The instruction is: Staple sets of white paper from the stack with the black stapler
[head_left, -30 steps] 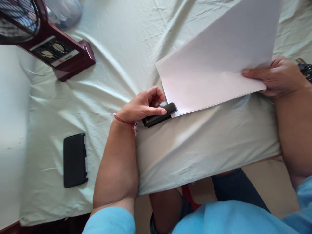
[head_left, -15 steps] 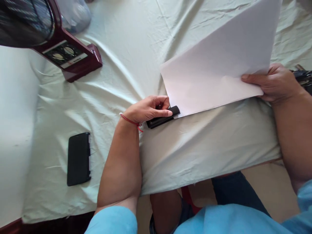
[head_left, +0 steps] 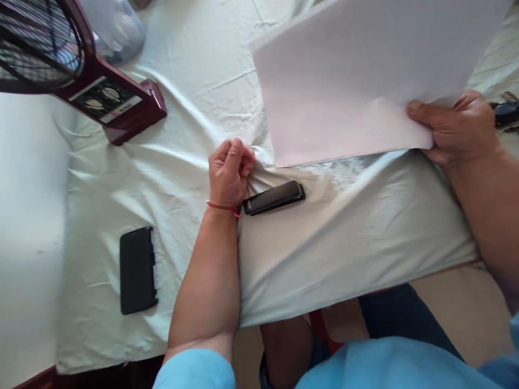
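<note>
A black stapler lies on the pale cloth, tilted slightly, with nobody's fingers on it. Just beyond its left end rests my left hand, closed with the fingers curled in and the thumb against them; whatever they may hold is hidden. A red string bracelet circles that wrist, close to the stapler. My right hand grips the near right corner of some white paper sheets, thumb on top. The sheets are raised at a slant over the cloth, their near left corner above and apart from the stapler.
A black phone lies at the left. Behind it stands a dark red device with a round grille, with a clear plastic container beyond. Dark keys lie at the right edge. The cloth-covered table's front edge runs before me.
My left hand has let go of the stapler and moved away to its far left side, fingers curled. The paper has come out of the stapler's jaws and moved up and away.
</note>
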A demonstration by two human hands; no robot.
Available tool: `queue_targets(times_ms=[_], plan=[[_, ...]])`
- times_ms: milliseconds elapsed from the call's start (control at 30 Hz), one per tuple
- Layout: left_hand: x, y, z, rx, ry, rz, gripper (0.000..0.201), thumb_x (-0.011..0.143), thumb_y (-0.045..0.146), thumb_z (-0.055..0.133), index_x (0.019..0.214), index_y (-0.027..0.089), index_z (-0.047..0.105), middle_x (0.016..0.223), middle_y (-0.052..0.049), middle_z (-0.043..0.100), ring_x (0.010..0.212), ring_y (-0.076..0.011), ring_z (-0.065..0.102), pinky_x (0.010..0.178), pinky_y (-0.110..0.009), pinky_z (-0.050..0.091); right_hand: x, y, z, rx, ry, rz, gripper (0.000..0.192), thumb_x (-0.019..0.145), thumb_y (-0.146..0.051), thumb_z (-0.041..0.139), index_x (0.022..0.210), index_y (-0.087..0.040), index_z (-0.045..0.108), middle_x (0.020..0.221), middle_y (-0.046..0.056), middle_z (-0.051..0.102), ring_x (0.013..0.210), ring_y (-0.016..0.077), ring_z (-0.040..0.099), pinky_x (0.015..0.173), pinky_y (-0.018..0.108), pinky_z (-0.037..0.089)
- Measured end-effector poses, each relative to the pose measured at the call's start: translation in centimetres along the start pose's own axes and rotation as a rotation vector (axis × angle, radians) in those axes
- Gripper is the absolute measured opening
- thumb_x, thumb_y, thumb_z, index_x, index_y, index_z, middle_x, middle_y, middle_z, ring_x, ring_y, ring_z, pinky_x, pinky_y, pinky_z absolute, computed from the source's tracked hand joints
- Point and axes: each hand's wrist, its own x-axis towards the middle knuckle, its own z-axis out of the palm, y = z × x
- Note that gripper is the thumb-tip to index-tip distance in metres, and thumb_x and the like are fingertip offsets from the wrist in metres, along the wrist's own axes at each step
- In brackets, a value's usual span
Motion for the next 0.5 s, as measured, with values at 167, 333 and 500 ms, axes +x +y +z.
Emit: queue_targets(times_ms=[167, 333, 500], plan=[[0.5, -1.1, 0.1, 0.029, -0.059, -0.01, 0.06, 0.085, 0.08, 0.098, 0.104, 0.027, 0.076, 0.096, -0.002, 0.071, 0.063, -0.0096, 0.052, 0.051, -0.025, 0.035, -0.8, -0.4, 0.8, 0.031, -0.047, -0.028, 0.045, 0.061, -0.037, 0.117, 0.092, -0.026, 0.086, 0.118, 0.005, 0.091, 0.136, 0.0388, 0.082, 0.1, 0.058, 0.072], [0.4, -0.2, -0.3, 0.187, -0.28, 0.003, 0.062, 0.081, 0.073, 0.105, 0.081, 0.021, 0.072, 0.076, 0.0, 0.058, 0.072, -0.0144, 0.056, 0.066, -0.028, 0.049, -1.9, -0.5, 1.7, 0.039, -0.045, -0.031, 0.034, 0.074, -0.028, 0.111, 0.095, -0.028, 0.085, 0.12, 0.002, 0.09, 0.135, 0.0301, 0.082, 0.115, 0.05, 0.069], [0.2, 0.3, -0.4, 0.288, -0.205, 0.026, 0.077, 0.092, 0.082, 0.09, 0.064, 0.022, 0.05, 0.067, 0.003, 0.037, 0.061, -0.012, 0.033, 0.052, -0.032, 0.026, -2.1, 0.2, 1.5, -0.015, -0.021, -0.063, 0.045, 0.063, -0.043, 0.116, 0.091, -0.025, 0.085, 0.114, 0.002, 0.09, 0.128, 0.0294, 0.083, 0.119, 0.047, 0.068]])
